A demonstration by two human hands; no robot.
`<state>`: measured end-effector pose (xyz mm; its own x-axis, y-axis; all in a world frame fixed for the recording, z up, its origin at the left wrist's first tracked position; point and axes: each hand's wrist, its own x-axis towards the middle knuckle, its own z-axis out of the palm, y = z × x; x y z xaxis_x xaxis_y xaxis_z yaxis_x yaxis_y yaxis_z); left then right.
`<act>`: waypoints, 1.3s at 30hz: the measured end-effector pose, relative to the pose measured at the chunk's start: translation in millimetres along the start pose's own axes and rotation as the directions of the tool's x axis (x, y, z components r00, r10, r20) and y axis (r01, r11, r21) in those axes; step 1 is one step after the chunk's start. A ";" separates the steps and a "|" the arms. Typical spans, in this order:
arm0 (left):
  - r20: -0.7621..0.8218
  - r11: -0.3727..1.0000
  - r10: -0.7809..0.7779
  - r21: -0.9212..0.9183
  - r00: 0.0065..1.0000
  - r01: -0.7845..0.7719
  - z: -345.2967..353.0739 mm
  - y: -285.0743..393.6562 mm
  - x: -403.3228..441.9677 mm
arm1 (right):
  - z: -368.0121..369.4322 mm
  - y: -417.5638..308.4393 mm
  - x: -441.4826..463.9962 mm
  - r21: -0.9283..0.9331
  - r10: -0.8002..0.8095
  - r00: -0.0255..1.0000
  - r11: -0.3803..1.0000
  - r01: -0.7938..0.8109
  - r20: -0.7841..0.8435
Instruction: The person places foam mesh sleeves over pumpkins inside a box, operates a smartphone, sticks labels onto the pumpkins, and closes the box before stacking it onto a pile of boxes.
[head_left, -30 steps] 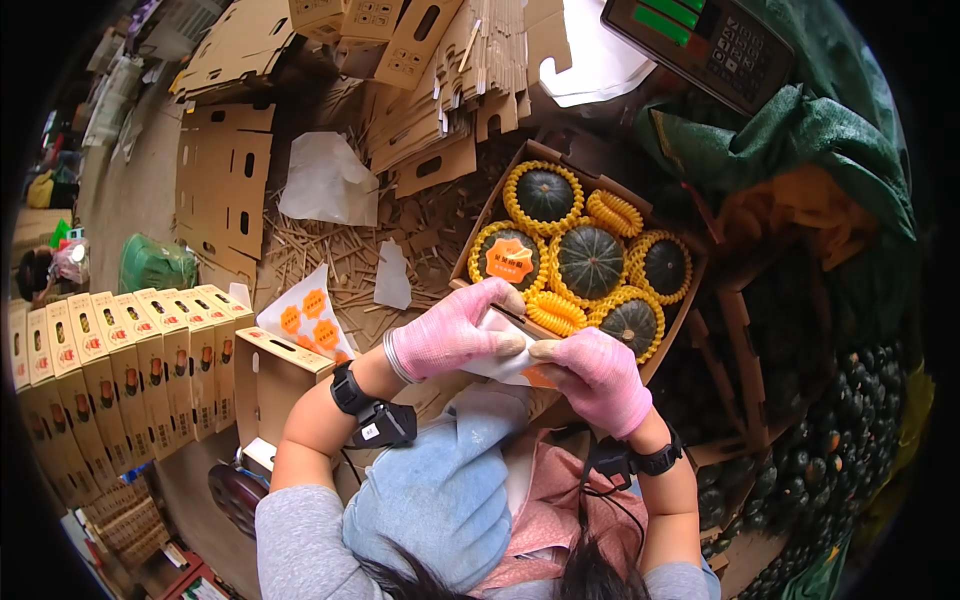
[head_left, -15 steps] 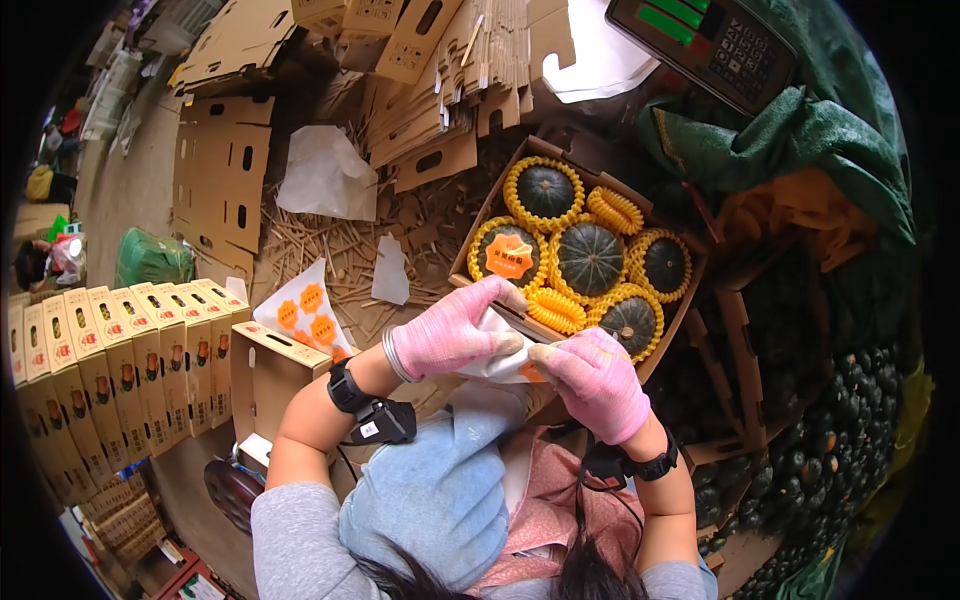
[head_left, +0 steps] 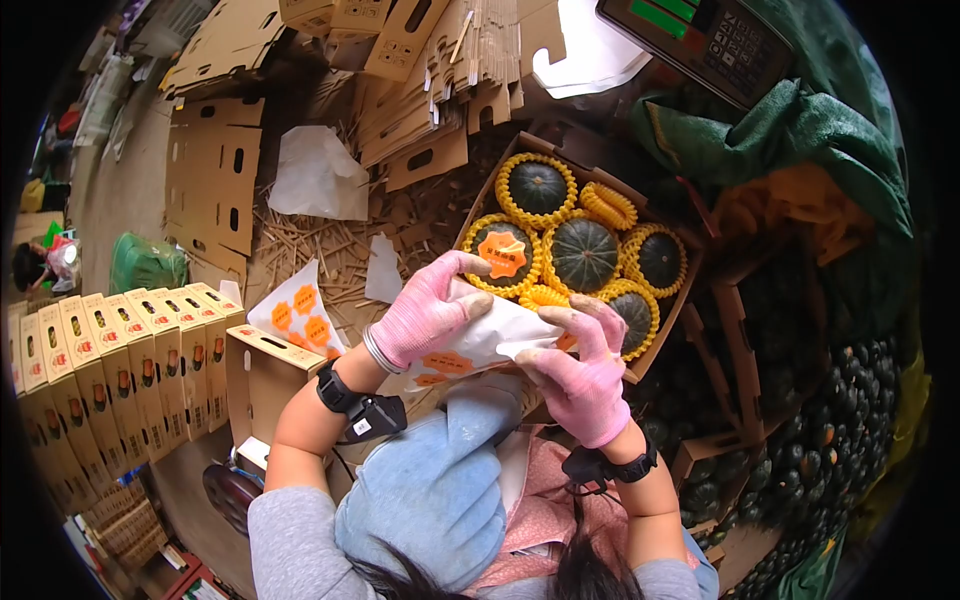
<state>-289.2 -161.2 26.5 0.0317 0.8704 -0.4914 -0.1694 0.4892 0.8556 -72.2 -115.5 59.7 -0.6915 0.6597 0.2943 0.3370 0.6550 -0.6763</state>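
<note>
Messy floor (head_left: 120, 190) off to the left of the open box (head_left: 667, 322), flattened cartons (head_left: 430, 110) piled behind it. White sticker sheet (head_left: 485, 335) is at the box's near edge: left hand (head_left: 425, 312) has its fingers pinched on it, right hand (head_left: 582, 378) has fingers curled at its other end, can't tell if they're gripping. Inside the box, five dark squashes (head_left: 585, 255) in yellow foam nets (head_left: 503, 190), one wearing an orange sticker (head_left: 503, 254).
</note>
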 end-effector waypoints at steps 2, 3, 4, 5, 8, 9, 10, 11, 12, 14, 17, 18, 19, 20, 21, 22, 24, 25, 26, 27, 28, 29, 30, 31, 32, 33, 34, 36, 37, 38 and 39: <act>-0.157 0.887 0.139 0.459 0.978 -0.053 -6.2 -5.6 6.0 | -18.5 2.1 4.8 0.184 -0.105 0.986 0.980 0.080 0.130; -0.172 0.705 0.245 0.708 0.954 -0.053 -9.0 -6.7 7.4 | -35.6 9.2 13.9 0.370 -0.167 0.973 0.924 0.099 0.158; -0.139 0.517 0.288 0.855 0.947 -0.032 -7.0 -1.8 8.5 | -41.2 37.3 9.5 0.568 -0.104 0.985 0.823 0.009 0.137; 0.013 0.380 0.410 0.907 0.912 -0.184 -4.7 -3.5 9.8 | -42.0 60.7 7.9 0.736 -0.036 0.991 0.673 -0.071 0.129; 0.430 -0.012 0.479 0.875 0.765 -0.484 3.5 -5.7 18.0 | -37.4 96.3 42.8 0.563 0.459 0.878 0.694 -0.448 0.134; 0.438 0.024 0.450 0.865 0.778 -0.501 7.3 -14.1 22.5 | -27.1 119.4 46.1 0.490 0.451 0.882 0.743 -0.455 0.134; 0.467 -0.008 0.351 0.868 0.811 -0.497 6.7 -17.4 25.9 | -20.2 131.9 48.3 0.451 0.430 0.892 0.774 -0.444 0.140; 0.485 -0.037 0.245 0.870 0.839 -0.492 5.8 -18.9 27.5 | -16.1 139.1 50.3 0.412 0.410 0.899 0.801 -0.434 0.151; 0.498 -0.019 0.249 0.860 0.831 -0.510 6.1 -18.8 26.6 | -13.3 141.6 51.8 0.381 0.432 0.887 0.802 -0.460 0.162; 0.557 0.043 0.236 0.813 0.797 -0.581 4.4 -19.8 25.5 | -13.6 144.5 55.0 0.311 0.426 0.876 0.821 -0.480 0.227; 0.612 0.070 0.240 0.764 0.754 -0.642 8.1 -14.5 24.6 | -11.6 151.1 60.2 0.220 0.402 0.871 0.857 -0.467 0.282; 0.624 0.067 0.243 0.753 0.742 -0.655 11.9 -8.8 23.5 | -10.3 152.9 60.5 0.192 0.393 0.871 0.868 -0.457 0.296; 0.637 0.065 0.245 0.741 0.731 -0.668 16.7 -3.4 23.4 | -11.2 149.4 62.7 0.124 0.403 0.860 0.881 -0.457 0.312; 0.637 0.087 0.257 0.734 0.727 -0.674 22.5 -1.7 26.2 | -13.5 141.5 67.3 0.054 0.415 0.849 0.889 -0.455 0.327; 0.643 0.084 0.275 0.725 0.715 -0.684 28.3 -2.4 31.3 | -13.4 136.5 70.7 -0.017 0.427 0.837 0.893 -0.449 0.341; 0.648 0.080 0.295 0.716 0.702 -0.694 34.0 -4.4 37.6 | -9.9 136.7 72.4 -0.160 0.480 0.801 0.877 -0.454 0.358; 0.653 0.088 0.308 0.704 0.692 -0.704 43.4 -11.4 50.4 | -5.9 128.6 70.4 -0.304 0.462 0.865 0.867 -0.394 0.197; 0.650 0.101 0.273 0.714 0.710 -0.693 44.0 -11.1 51.1 | -6.1 124.5 69.2 -0.379 0.440 0.891 0.848 -0.370 0.113; 0.648 0.107 0.242 0.722 0.722 -0.684 45.1 -9.2 52.5 | -8.0 122.9 69.1 -0.497 0.473 0.878 0.781 -0.379 0.075; 0.649 0.111 0.213 0.726 0.730 -0.678 46.7 -7.1 55.0 | -1.3 132.5 63.3 -0.530 0.445 0.896 0.756 -0.383 -0.012; 0.654 0.085 0.221 0.727 0.724 -0.682 47.3 -6.8 55.6 | 1.6 138.6 60.1 -0.581 0.451 0.891 0.713 -0.392 -0.047; 0.647 0.095 0.239 0.727 0.724 -0.680 47.3 -5.6 53.3 | 2.4 144.2 58.1 -0.629 0.454 0.887 0.667 -0.399 -0.082; 0.639 0.156 0.282 0.705 0.715 -0.692 42.8 -3.5 51.5 | -1.9 148.5 45.3 -0.501 0.301 0.937 0.792 -0.348 -0.176; 0.624 0.220 0.322 0.682 0.712 -0.698 36.0 -1.1 49.3 | -8.5 153.2 31.9 -0.389 0.142 0.960 0.892 -0.230 -0.242; 0.621 0.294 0.409 0.604 0.668 -0.741 28.8 7.0 45.4 | -17.5 140.4 20.4 -0.113 0.203 0.956 0.967 -0.230 -0.211; 0.453 0.663 0.290 0.540 0.843 -0.519 23.6 16.4 34.8 | -27.2 120.6 6.1 0.180 0.265 0.951 0.955 -0.236 -0.158; 0.318 0.847 0.120 0.462 0.941 -0.264 15.5 20.0 28.2 | -34.3 103.7 -8.8 0.631 0.298 0.953 0.732 -0.259 0.045; 0.189 0.943 0.005 0.327 0.982 -0.067 5.4 19.6 25.8 | -44.8 76.9 -29.6 0.827 0.155 0.945 0.457 -0.327 0.288; 0.170 0.936 0.098 0.319 0.981 -0.149 3.7 15.9 27.6 | -51.2 68.1 -33.8 0.728 0.089 0.929 0.596 -0.338 0.358; 0.172 0.959 0.059 0.264 0.983 -0.104 2.1 11.2 27.9 | -57.7 54.4 -27.6 0.453 0.166 0.888 0.811 -0.370 0.429; 0.177 0.965 0.038 0.248 0.984 -0.082 3.7 8.0 27.7 | -48.5 52.5 -33.3 0.363 0.195 0.926 0.878 -0.311 0.323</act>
<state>-286.0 -132.9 20.4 0.1987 0.8847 -0.4217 0.0783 0.4145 0.9067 -0.5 -85.1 47.2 -0.7810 0.6198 -0.0770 0.2794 0.2365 -0.9306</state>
